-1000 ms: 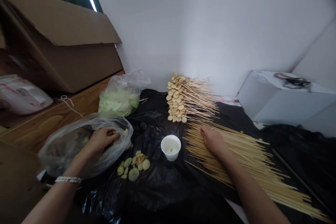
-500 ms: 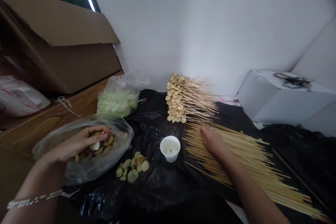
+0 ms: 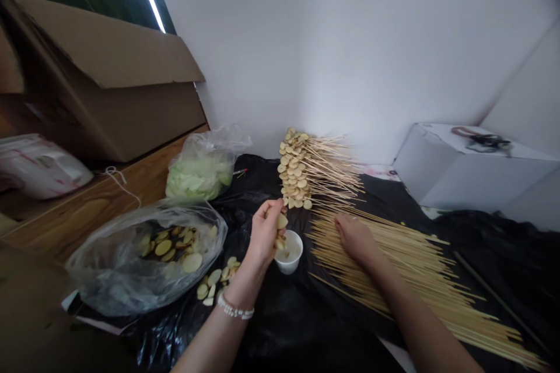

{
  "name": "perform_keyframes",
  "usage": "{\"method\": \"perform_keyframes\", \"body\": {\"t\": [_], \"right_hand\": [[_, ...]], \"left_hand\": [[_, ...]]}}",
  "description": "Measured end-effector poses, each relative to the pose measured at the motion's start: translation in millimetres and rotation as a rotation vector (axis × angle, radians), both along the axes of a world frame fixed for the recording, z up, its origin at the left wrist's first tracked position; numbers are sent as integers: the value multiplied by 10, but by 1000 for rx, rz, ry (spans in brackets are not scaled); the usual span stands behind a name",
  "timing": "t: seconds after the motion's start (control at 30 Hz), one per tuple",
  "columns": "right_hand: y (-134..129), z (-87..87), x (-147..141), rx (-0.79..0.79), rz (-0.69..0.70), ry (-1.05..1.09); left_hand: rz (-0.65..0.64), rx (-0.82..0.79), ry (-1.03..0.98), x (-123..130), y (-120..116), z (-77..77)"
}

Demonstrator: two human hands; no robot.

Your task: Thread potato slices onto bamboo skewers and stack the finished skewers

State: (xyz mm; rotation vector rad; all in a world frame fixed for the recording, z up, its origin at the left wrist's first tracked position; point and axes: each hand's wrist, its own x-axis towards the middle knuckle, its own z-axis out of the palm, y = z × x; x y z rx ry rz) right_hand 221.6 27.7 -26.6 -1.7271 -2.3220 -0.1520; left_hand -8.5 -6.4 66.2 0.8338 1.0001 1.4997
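My left hand (image 3: 263, 232) pinches a few pale round potato slices (image 3: 282, 227) just above a small white cup (image 3: 289, 256) holding a little liquid. My right hand (image 3: 356, 239) lies palm down on a wide spread of loose bamboo skewers (image 3: 406, 268). Behind it, a stack of skewers threaded with potato slices (image 3: 295, 169) lies with the slices to the left. A clear plastic bag (image 3: 118, 280) lies open to my left, with dark-edged slices inside. More slices (image 3: 214, 282) lie loose near my left wrist, partly hidden by it.
A black plastic sheet (image 3: 280, 326) covers the work surface. A bag of pale green leaves (image 3: 199, 175) stands behind the clear bag. A cardboard box (image 3: 109, 87) and wooden board (image 3: 100, 198) are at left, and a white box (image 3: 472, 169) at right.
My left hand has moved out of the clear bag to the right, and now holds slices above the white cup. The bag's slices show more plainly. My right hand has not moved.
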Motion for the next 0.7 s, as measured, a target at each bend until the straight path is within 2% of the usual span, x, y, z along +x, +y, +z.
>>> {"method": "perform_keyframes", "body": {"t": [0.13, 0.5, 0.7], "right_hand": [[-14, 26, -7, -8, 0, -12], [6, 33, 1, -50, 10, 5], [-3, 32, -1, -26, 12, -5]], "left_hand": [[46, 41, 175, 50, -40, -91], [30, 253, 535, 18, -124, -126], [-27, 305, 602, -5, -178, -89]]}}
